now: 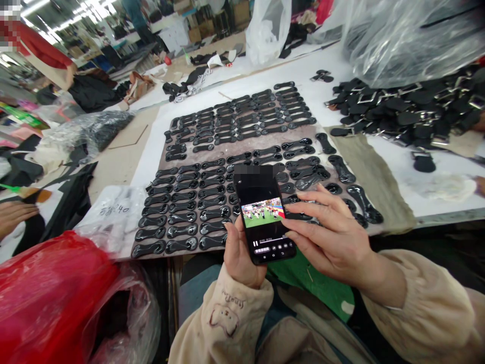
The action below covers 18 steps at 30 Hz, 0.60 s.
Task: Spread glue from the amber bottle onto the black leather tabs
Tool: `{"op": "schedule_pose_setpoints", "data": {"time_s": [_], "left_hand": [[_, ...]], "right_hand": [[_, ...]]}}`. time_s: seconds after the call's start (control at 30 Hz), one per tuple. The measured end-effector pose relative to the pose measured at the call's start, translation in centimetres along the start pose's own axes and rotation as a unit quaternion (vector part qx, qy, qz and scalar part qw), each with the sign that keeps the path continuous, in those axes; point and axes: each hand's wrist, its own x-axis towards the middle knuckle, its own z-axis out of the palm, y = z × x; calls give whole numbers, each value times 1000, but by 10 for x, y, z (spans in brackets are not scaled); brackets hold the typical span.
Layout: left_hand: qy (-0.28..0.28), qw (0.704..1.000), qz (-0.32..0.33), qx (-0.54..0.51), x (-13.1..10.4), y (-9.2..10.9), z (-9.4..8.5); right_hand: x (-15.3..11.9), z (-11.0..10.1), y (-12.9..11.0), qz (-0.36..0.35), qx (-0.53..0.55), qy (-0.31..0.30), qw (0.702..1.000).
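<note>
My left hand [242, 255] is wrapped round a black smartphone [261, 189], holding it upright over the table's near edge. A video with people on a green field plays across its lit screen. My right hand [328, 230] has its fingers stretched out, their tips at the phone's right edge; whether they press on the screen I cannot tell. Behind the phone lie rows of glossy black strap pieces [182, 217] with rounded ends, spread over a brownish board [235, 149]. The phone and my right hand hide some of them.
Black straps with metal buckles [405, 108] are heaped at the right under a clear plastic bag [413, 40]. A red plastic bag [56, 298] stands at the lower left. Another person's hand [17, 217] rests on black material at the left edge.
</note>
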Motion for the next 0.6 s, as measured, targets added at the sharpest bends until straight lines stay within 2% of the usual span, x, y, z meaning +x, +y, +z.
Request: {"op": "schedule_pose_setpoints", "data": {"time_s": [0.6], "left_hand": [[4,1000,-2,-8,0,0,0]], "right_hand": [[1,0,1,-2,-1,-2,1000]]}}
